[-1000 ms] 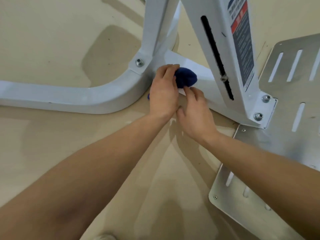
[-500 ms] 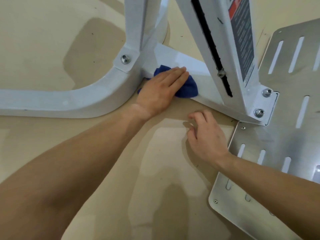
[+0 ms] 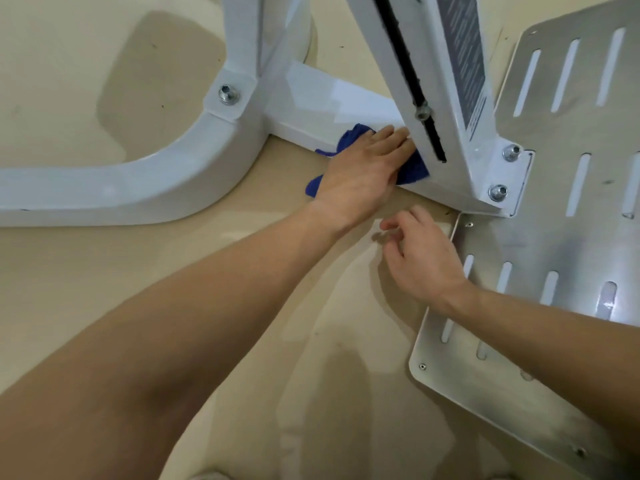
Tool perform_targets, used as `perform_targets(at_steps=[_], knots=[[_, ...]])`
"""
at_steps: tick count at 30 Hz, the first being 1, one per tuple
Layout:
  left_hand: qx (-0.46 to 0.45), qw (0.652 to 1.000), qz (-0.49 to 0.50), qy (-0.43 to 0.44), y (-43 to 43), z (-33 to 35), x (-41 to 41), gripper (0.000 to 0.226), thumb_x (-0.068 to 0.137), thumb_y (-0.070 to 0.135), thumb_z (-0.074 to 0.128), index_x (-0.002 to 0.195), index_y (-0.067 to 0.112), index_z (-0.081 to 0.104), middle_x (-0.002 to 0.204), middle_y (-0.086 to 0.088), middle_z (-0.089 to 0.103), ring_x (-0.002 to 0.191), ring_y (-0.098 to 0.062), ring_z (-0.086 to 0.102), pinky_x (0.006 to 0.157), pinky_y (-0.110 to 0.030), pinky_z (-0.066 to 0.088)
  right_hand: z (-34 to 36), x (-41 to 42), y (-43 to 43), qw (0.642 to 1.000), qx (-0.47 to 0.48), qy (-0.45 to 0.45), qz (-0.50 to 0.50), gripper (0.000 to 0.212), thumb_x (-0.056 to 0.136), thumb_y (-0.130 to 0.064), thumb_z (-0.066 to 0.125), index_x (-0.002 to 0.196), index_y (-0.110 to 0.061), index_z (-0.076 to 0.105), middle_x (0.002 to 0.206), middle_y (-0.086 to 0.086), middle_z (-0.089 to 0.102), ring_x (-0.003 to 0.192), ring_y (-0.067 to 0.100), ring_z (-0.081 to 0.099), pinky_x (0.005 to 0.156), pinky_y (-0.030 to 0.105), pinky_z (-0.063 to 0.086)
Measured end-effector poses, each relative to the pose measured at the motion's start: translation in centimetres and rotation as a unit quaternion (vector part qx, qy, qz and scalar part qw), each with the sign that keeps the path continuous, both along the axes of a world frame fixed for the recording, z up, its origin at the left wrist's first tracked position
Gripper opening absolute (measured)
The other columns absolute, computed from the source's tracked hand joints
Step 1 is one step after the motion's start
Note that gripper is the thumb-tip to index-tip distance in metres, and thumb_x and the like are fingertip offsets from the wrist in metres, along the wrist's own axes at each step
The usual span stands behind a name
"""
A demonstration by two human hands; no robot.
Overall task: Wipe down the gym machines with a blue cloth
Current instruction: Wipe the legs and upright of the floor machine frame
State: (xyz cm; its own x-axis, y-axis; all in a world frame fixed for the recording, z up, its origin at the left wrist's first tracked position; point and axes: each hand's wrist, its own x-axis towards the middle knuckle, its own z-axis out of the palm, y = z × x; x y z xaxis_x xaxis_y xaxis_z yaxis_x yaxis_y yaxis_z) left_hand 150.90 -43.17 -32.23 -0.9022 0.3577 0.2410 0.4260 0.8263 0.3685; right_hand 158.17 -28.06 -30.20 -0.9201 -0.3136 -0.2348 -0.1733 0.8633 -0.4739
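My left hand point(image 3: 363, 168) lies flat with straight fingers on the blue cloth point(image 3: 414, 169), pressing it against the low white bar point(image 3: 329, 109) of the gym machine frame, right beside the slanted white upright point(image 3: 450, 98). Most of the cloth is hidden under the hand; blue edges show at the left and right of it. My right hand point(image 3: 420, 254) hovers just above the beige floor below the bar, fingers loosely curled, holding nothing.
A curved white base tube point(image 3: 121, 188) runs left along the floor, bolted at a bracket point(image 3: 228, 93). A slotted metal foot plate point(image 3: 571, 220) lies at the right, next to my right hand. Beige floor point(image 3: 242, 341) spreads below.
My left hand has slid the cloth to the right along the bar, up to the slanted upright. My right hand let go of the cloth and drew back toward the floor.
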Motion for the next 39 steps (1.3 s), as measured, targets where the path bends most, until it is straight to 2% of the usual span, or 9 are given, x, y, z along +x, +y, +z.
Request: perform_targets(at_steps=[4, 9, 15, 20, 24, 27, 30, 34, 39], knots=[[-0.033, 0.996, -0.015, 0.076, -3.0, -1.5, 0.4, 0.04, 0.096, 0.013, 0.046, 0.134, 0.011, 0.06, 0.14, -0.009, 0.057, 0.127, -0.03, 0.055, 0.104, -0.043, 0.046, 0.1, -0.3, 0.4, 1.0, 0.004, 0.009, -0.003, 0.019, 0.095, -0.018, 0.051, 0.11, -0.016, 0.062, 0.115, -0.001, 0.052, 0.093, 0.02, 0.06, 0.076, 0.03, 0.042], [0.02, 0.986, 0.158, 0.054, -6.3, 0.2, 2.4, 0.04, 0.086, 0.007, 0.058, 0.125, 0.014, 0.066, 0.132, -0.002, 0.063, 0.115, -0.022, 0.063, 0.076, -0.036, 0.057, 0.4, -0.7, -0.4, 0.999, -0.036, 0.017, 0.014, 0.029, 0.096, -0.018, 0.049, 0.123, -0.021, 0.058, 0.117, -0.004, 0.053, 0.092, 0.017, 0.059, 0.082, 0.034, 0.048], [0.266, 0.906, 0.31, -0.109, -6.6, 2.9, 5.5, 0.034, 0.08, 0.024, 0.072, 0.113, 0.02, 0.067, 0.11, 0.001, 0.06, 0.095, -0.009, 0.06, 0.082, -0.006, 0.039, 1.3, -3.0, -4.3, 0.988, -0.123, -0.024, 0.087, 0.086, 0.094, -0.037, 0.059, 0.155, -0.043, -0.001, 0.153, 0.006, 0.029, 0.122, 0.023, 0.055, 0.102, 0.041, 0.048], [0.375, 0.818, 0.391, -0.191, -7.2, 4.3, 6.5, 0.022, 0.084, 0.029, 0.074, 0.099, 0.023, 0.06, 0.094, 0.014, 0.065, 0.083, 0.006, 0.06, 0.068, -0.008, 0.044, 0.9, -3.5, -8.4, 0.976, -0.163, -0.041, 0.136, 0.087, 0.092, -0.026, 0.067, 0.158, -0.034, 0.01, 0.157, 0.004, 0.022, 0.132, 0.02, 0.046, 0.107, 0.038, 0.045], [0.425, 0.787, 0.39, -0.219, -8.8, 4.9, 6.8, 0.015, 0.09, 0.022, 0.064, 0.102, 0.019, 0.072, 0.092, 0.011, 0.072, 0.088, -0.002, 0.067, 0.082, -0.023, 0.054, 0.1, -4.8, -10.2, 0.978, -0.164, -0.004, 0.126, 0.076, 0.088, -0.014, 0.065, 0.154, -0.028, 0.03, 0.141, 0.008, 0.039, 0.12, 0.026, 0.052, 0.1, 0.038, 0.047], [0.31, 0.849, 0.372, -0.212, -10.5, 5.2, 7.7, 0.023, 0.092, 0.022, 0.056, 0.111, 0.022, 0.069, 0.1, 0.015, 0.07, 0.094, -0.001, 0.064, 0.082, -0.006, 0.045, 0.4, -7.2, -11.2, 0.979, -0.098, 0.114, 0.136, 0.064, 0.086, -0.019, 0.063, 0.146, -0.026, 0.042, 0.133, 0.009, 0.044, 0.111, 0.029, 0.052, 0.082, 0.032, 0.043], [0.128, 0.907, 0.352, -0.194, -11.7, 3.7, 9.5, 0.033, 0.091, 0.022, 0.053, 0.122, 0.018, 0.065, 0.119, 0.001, 0.067, 0.106, -0.016, 0.063, 0.093, -0.025, 0.048, -0.2, -9.5, -13.2, 0.954, 0.013, 0.246, 0.169, 0.061, 0.085, -0.021, 0.062, 0.143, -0.022, 0.045, 0.135, 0.016, 0.046, 0.11, 0.038, 0.05, 0.083, 0.041, 0.04], [0.049, 0.901, 0.358, -0.239, -12.4, 2.1, 11.1, 0.032, 0.092, 0.03, 0.05, 0.119, 0.023, 0.065, 0.12, -0.002, 0.064, 0.102, -0.021, 0.064, 0.088, -0.041, 0.052, -3.7, -9.5, -15.0, 0.899, 0.16, 0.332, 0.236, 0.067, 0.092, -0.023, 0.055, 0.153, -0.01, 0.03, 0.155, 0.027, 0.027, 0.138, 0.044, 0.033, 0.109, 0.052, 0.033], [0.07, 0.89, 0.362, -0.267, -12.3, 1.9, 11.0, 0.032, 0.092, 0.029, 0.05, 0.119, 0.023, 0.067, 0.12, 0.0, 0.066, 0.101, -0.02, 0.064, 0.09, -0.039, 0.053, -4.5, -11.1, -13.5, 0.836, 0.153, 0.413, 0.328, 0.053, 0.102, -0.033, 0.046, 0.145, -0.004, 0.041, 0.152, 0.031, 0.032, 0.139, 0.044, 0.036, 0.113, 0.051, 0.034]])
